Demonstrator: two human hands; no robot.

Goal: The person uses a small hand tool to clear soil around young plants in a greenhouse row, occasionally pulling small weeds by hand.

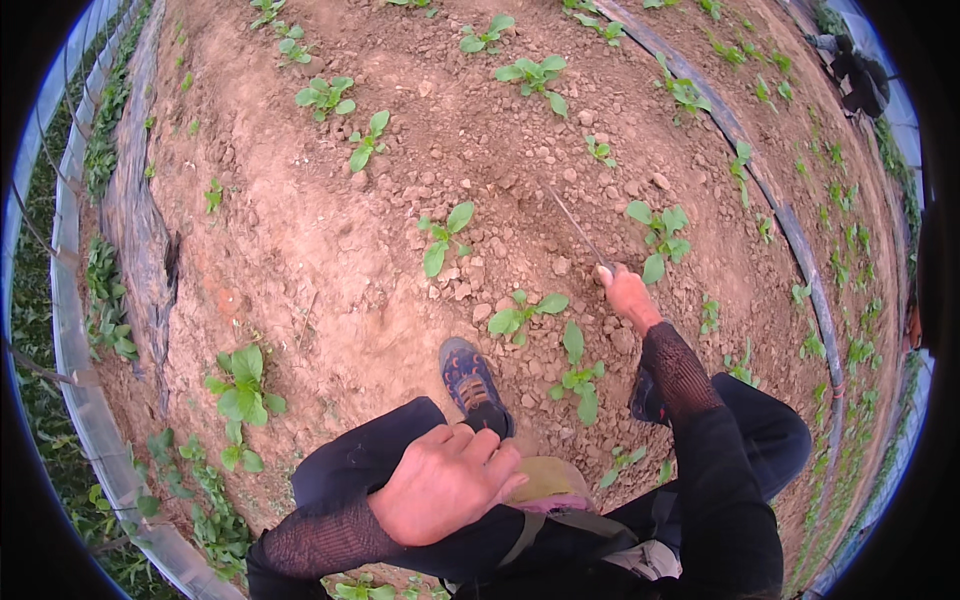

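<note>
My right hand (628, 295) is closed around the handle of a thin metal hand tool (576, 223), whose long narrow shaft slants up and left to the crumbly soil (525, 176). Its far end is hard to make out against the dirt. A leafy green seedling (661, 238) grows just right of that hand. My left hand (454, 480) is held above my left thigh, fingers curled, and whether it holds anything is hidden. Between the hands lie a small seedling (521, 315) and another with upright leaves (579, 379). One more seedling (445, 238) stands left of the tool.
My left shoe (471, 375) rests on the soil among seedlings. A dark drip hose (795, 240) curves down the right side. Plastic sheeting (139, 202) and a clear film wall (71, 300) run along the left. A dark bundle (859, 75) lies at upper right.
</note>
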